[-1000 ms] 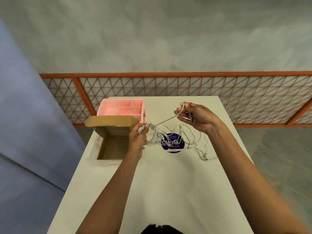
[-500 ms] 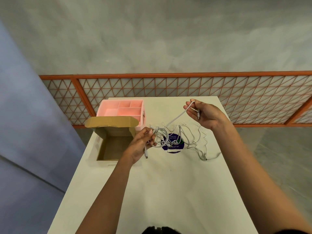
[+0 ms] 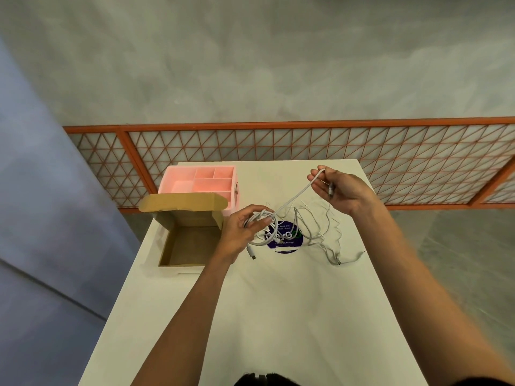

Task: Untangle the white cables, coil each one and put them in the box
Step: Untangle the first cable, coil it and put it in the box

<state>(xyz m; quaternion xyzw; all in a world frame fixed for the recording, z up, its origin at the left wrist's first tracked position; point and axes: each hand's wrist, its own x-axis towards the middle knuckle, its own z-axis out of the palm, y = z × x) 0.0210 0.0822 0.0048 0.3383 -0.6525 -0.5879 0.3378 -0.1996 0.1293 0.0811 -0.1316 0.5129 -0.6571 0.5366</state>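
Note:
My left hand (image 3: 243, 228) grips a small coil of white cable (image 3: 262, 218) just right of the open cardboard box (image 3: 189, 246). One connector end hangs below that hand. A taut stretch of the same cable (image 3: 295, 197) runs up to my right hand (image 3: 338, 190), which pinches it near its other plug, raised above the table. More loose white cables (image 3: 320, 227) lie tangled on the table between and below my hands, trailing to the right.
A pink divided organiser tray (image 3: 200, 181) stands behind the box at the table's far left. A round purple sticker (image 3: 285, 240) lies under the cables. The white table (image 3: 264, 316) ends at an orange lattice railing (image 3: 278, 146) beyond.
My left hand has turned palm-up and moved slightly right with the coil. My right hand has moved right and up, pulling the cable stretch longer.

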